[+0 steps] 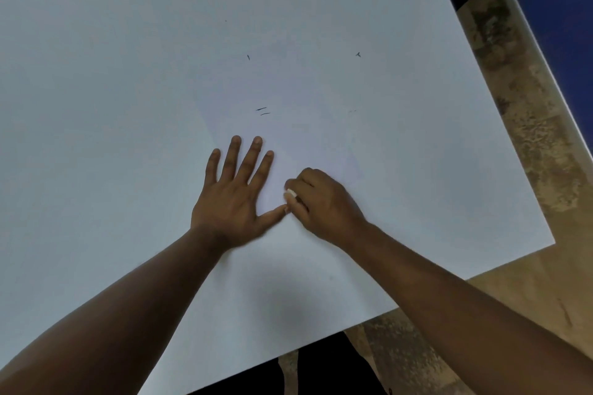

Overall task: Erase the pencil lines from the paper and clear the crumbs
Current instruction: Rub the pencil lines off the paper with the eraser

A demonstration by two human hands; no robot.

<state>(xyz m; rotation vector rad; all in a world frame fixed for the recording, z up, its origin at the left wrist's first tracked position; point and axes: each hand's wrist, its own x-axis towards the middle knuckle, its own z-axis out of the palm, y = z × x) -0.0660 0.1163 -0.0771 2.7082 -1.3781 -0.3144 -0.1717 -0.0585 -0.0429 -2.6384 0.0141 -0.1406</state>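
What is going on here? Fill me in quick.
A person is rubbing a sheet of paper on a white table. The left hand lies flat, holding the sheet still. The right hand pinches a small white eraser against it. A few dark marks remain farther up the paper.

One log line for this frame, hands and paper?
left hand flat on paper | right hand gripping eraser | dark crumbs remain

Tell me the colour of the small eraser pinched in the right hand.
White, seen in the head view: small eraser held in the right hand.
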